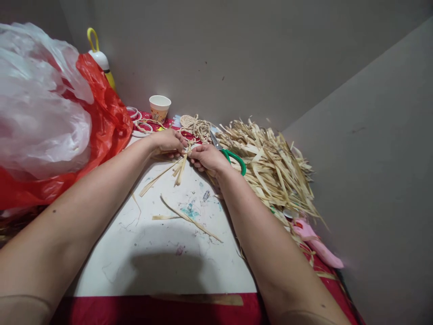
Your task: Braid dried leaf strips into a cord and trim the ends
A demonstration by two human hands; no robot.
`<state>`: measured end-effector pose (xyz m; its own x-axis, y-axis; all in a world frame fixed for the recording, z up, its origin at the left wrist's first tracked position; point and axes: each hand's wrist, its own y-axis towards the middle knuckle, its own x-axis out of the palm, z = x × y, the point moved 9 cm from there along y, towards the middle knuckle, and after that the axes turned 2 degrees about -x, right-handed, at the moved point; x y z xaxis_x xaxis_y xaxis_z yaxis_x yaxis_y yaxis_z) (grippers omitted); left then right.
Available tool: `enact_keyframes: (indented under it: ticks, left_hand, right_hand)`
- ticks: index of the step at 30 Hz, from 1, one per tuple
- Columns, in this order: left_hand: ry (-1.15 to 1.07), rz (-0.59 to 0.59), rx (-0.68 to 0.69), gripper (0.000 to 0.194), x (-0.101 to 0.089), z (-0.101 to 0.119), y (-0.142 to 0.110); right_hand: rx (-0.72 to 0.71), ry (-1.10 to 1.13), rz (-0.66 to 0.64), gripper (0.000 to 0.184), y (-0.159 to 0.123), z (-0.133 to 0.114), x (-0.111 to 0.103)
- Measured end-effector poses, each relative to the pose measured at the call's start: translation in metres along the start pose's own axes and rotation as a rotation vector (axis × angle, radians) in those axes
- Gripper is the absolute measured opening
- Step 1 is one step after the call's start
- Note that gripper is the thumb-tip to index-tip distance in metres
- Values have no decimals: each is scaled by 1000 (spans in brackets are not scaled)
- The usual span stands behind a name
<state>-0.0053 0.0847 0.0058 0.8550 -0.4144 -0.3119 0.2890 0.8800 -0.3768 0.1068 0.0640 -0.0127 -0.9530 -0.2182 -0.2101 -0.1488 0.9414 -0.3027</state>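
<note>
your two hands work a bunch of straw strips [180,172] above a stained white board

you have a white board [135,266] before you, spread across the centre of the frame and marked with teal and purplish stains; a dark shadow falls over its lower part. loose strips [189,217] lie on it at mid-frame. below it, along the bottom edge, you see red cloth [101,311]. a plain grey wall [203,63] rises behind, and another meets it along a slanting line at upper right.

the bunch sits near the centre of the frame, between your hands. its long axis runs mostly up and down: the free ends point toward the bottom, leaning slightly left, while one thin strip splays further to lower left.

your left hand [171,142] comes in from the left, its fingertips drawn narrow on the upper end of the bunch. your right hand [207,158] pinches that same end from the right, thumb and forefinger together.

just beside your right hand are green-handled scissors [238,163], and right of them a heap of dried straw [277,167]. a paper cup [159,107] stands upper left of centre; a red and white plastic bag [43,122] fills the upper left.
</note>
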Motion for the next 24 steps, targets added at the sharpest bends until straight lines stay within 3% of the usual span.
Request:
enact_keyframes:
  ticks: [12, 24]
  left_hand:
    - [153, 35, 69, 19, -2, 3, -1]
    - [148, 29, -2, 13, -5, 1, -5]
  right_hand:
    - [46, 27, 20, 21, -2, 2, 1]
    - [31, 15, 47, 26, 0, 4, 0]
